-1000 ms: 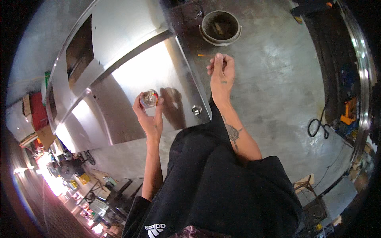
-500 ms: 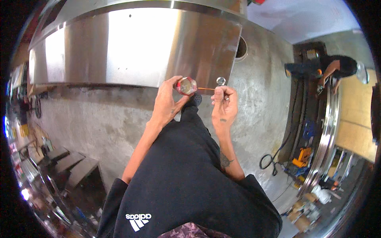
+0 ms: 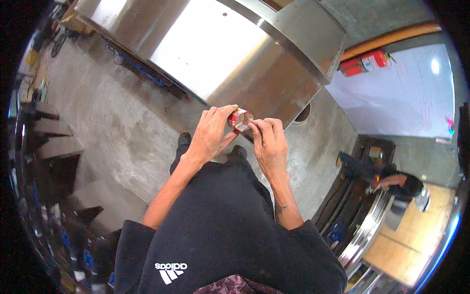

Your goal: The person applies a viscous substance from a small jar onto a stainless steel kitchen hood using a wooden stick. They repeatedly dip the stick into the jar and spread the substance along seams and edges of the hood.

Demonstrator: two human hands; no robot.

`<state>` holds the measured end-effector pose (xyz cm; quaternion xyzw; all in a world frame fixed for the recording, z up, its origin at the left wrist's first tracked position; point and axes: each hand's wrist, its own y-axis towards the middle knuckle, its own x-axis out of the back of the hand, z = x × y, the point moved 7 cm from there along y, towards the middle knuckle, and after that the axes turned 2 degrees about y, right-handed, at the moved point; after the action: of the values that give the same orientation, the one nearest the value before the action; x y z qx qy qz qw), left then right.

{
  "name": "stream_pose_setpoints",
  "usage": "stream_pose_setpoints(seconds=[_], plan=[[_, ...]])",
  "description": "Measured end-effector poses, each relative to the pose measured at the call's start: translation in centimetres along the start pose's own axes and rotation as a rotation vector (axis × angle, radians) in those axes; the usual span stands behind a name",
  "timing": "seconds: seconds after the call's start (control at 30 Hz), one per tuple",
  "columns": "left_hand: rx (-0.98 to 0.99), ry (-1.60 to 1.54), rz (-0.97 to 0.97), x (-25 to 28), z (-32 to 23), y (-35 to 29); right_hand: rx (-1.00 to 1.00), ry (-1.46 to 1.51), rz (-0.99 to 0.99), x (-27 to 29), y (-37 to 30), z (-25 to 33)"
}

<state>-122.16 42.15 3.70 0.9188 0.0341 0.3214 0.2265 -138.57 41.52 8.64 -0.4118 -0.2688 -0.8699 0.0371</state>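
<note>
My left hand (image 3: 211, 131) is closed around a short red cylinder (image 3: 240, 120) with white markings and a dull yellowish end. Its exact kind is not clear. At the cylinder's right rim, my right hand (image 3: 270, 142) has its fingers pinched together; whatever they hold is hidden. Both hands are in front of my body, near the lower edge of a large brushed steel panel (image 3: 254, 85). My shoes show on the floor below the hands.
A red fire extinguisher (image 3: 364, 63) is beside a whiteboard (image 3: 406, 98) at the upper right. Another person (image 3: 399, 183) bends over near steel lengths (image 3: 364, 232) on the right. A round opening (image 3: 304, 114) shows beside the panel's corner. Dark metal pieces (image 3: 58, 171) stand at the left.
My right hand has come in to the cylinder's rim; earlier it was apart, with a thin orange strand between them. The small silver ring by it no longer shows. My view has turned.
</note>
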Motion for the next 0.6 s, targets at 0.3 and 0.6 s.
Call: stream_pose_setpoints(seconds=[0.3, 0.6], plan=[[0.318, 0.112, -0.267, -9.3, -5.9, -3.5, 0.162, 0.276, 0.135, 5.6, -2.0, -9.5], [0.709, 0.168, -0.649, -13.1, -8.3, -9.6, -0.218, 0.724, 0.246, 2.3, -4.7, -20.0]])
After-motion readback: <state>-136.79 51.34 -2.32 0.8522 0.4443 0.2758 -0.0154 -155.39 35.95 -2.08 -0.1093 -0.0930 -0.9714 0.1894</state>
